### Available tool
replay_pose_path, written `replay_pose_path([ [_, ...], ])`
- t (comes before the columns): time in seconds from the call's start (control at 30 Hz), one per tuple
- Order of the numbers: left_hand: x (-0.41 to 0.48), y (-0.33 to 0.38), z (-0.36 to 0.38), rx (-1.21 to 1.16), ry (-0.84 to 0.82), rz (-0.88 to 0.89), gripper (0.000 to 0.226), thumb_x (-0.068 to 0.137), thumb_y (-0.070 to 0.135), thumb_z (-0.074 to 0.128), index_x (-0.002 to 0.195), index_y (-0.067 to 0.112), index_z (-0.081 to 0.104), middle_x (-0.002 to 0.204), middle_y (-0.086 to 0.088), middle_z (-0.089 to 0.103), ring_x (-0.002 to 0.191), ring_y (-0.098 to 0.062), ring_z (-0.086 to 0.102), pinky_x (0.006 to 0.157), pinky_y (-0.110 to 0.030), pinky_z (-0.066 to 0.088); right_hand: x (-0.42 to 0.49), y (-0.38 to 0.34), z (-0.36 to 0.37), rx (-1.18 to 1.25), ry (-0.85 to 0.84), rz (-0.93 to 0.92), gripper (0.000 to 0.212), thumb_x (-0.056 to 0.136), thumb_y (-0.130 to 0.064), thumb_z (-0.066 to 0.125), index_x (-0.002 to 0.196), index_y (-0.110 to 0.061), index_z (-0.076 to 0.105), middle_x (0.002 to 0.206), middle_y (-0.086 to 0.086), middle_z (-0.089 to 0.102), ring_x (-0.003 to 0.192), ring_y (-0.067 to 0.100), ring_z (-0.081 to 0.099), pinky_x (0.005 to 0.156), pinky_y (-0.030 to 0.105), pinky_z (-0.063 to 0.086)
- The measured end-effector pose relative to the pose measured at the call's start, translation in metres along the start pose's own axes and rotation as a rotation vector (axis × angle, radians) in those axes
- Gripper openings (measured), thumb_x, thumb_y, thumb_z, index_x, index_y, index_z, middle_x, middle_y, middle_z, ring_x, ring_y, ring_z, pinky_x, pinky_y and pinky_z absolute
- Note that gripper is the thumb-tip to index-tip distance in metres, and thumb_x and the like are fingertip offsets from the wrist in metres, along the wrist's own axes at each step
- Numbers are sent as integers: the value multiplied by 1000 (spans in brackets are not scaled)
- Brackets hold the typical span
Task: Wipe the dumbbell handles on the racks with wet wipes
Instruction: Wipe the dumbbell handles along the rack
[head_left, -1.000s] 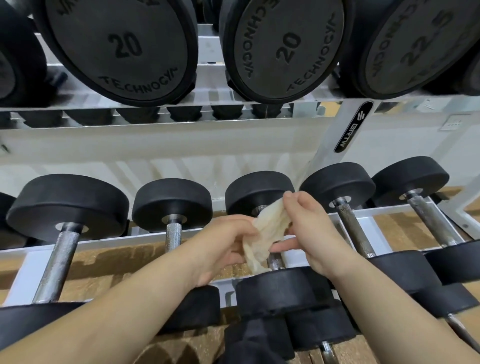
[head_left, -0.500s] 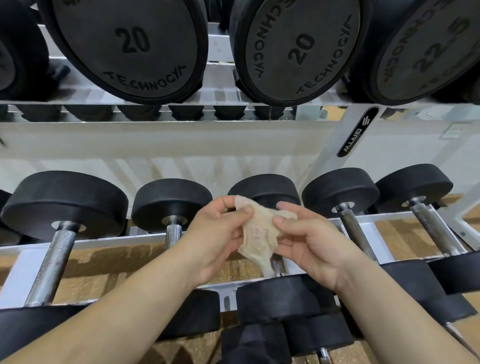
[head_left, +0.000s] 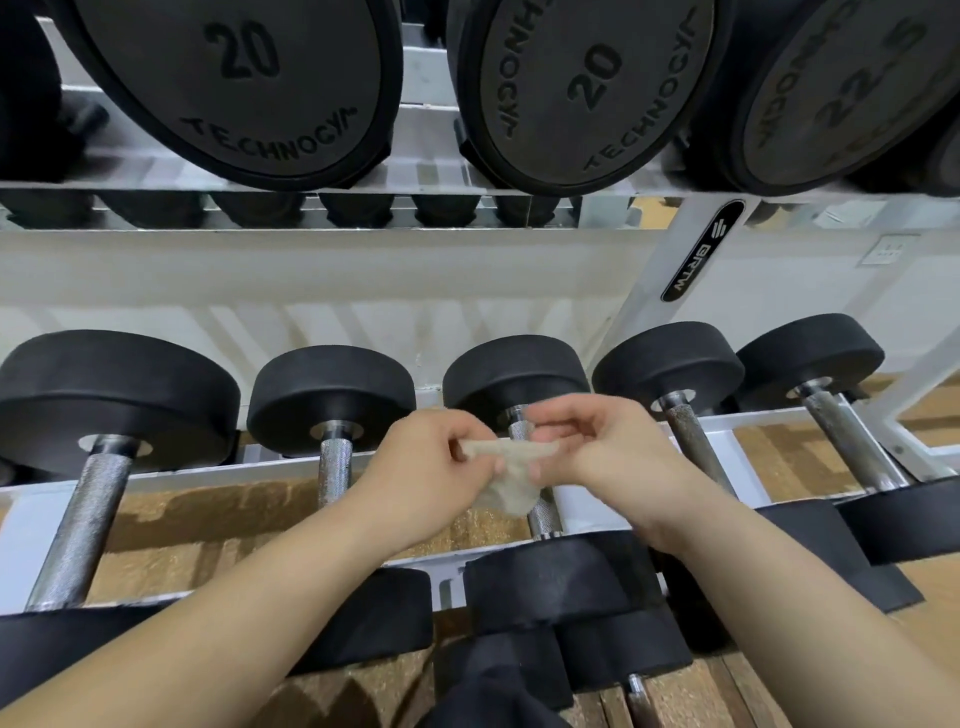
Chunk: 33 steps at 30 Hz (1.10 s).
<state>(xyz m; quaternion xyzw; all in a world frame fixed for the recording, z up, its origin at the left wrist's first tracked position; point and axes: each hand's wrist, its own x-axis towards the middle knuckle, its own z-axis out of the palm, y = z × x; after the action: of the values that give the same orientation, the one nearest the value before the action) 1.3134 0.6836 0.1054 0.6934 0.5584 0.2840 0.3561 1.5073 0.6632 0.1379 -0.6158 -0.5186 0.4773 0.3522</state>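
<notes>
While both hands pinch it, left hand (head_left: 436, 467) and right hand (head_left: 597, 447) stretching a crumpled beige wet wipe (head_left: 511, 470), above a knurled steel dumbbell handle (head_left: 543, 512), between round black rubber heads.

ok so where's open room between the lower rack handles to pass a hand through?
Widest gap: between the leftmost handle and the second handle. There is a narrower one between the fourth handle and the fifth handle. Crowded at the centre: left hand and right hand pinch the wipe at the middle handle.
</notes>
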Motion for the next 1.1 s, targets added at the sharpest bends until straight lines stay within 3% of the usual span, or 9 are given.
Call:
replay_pose_path([
  [0.1,-1,1,3,14,-71,44,15,84,21,77,74,29,71,109,16,56,109,-3,54,89,-13,39,-2,2,2,-550,-28,-71,18,79,-16,87,95,-13,78,89,11,73,77,14,67,68,20,51],
  [0.17,1,6,6,-102,-117,19,13,89,18,72,78,25,70,106,13,68,104,-8,64,92,-23,51,0,4,-4,-673,-16,-74,13,85,-23,78,80,-12,75,85,10,72,73,19,65,63,24,47],
  [0.33,20,3,26,-363,-53,-143,2,96,22,70,93,22,70,84,-4,75,73,-18,70,65,-34,57,17,10,-19,-62,-68,196,13,88,-12,72,77,-14,66,72,4,67,70,18,64,66,31,52],
  [0.5,39,-17,52,-151,-32,-299,21,93,33,70,103,16,61,97,-7,70,92,-27,70,84,-47,60,34,38,-2,-89,184,301,28,89,-16,77,111,-11,61,94,15,72,69,24,63,62,37,51],
  [0.6,34,-20,49,77,-90,-278,28,93,35,66,111,20,51,97,-4,67,88,-20,67,72,-36,56,32,39,-1,-105,206,298,30,93,-19,69,121,-19,58,107,8,70,84,22,68,70,36,57],
  [0.77,30,1,61,136,61,-91,25,96,32,58,79,15,64,73,-3,65,69,-21,60,65,-36,51,21,45,-2,-83,309,262,35,94,-10,54,128,-15,61,109,0,67,84,14,61,75,29,48],
  [0.93,48,20,114,-299,-117,-534,55,93,43,58,135,10,44,124,-12,65,108,-30,65,97,-40,55,12,47,6,-80,418,201,47,93,-5,51,139,-13,52,89,-15,57,85,7,57,80,28,41],
  [1.03,59,24,120,-381,-35,-580,22,102,22,52,112,4,47,135,-20,56,119,-38,59,103,-44,51,13,50,9,-125,419,192,46,91,-8,50,136,-16,54,90,-15,61,94,13,59,87,32,44],
  [1.1,67,24,121,-482,48,-601,28,105,24,48,124,3,44,137,-21,54,113,-33,56,103,-42,49,16,53,7,-135,406,207,39,91,-9,50,129,-17,53,88,-14,59,86,7,57,84,33,43],
])
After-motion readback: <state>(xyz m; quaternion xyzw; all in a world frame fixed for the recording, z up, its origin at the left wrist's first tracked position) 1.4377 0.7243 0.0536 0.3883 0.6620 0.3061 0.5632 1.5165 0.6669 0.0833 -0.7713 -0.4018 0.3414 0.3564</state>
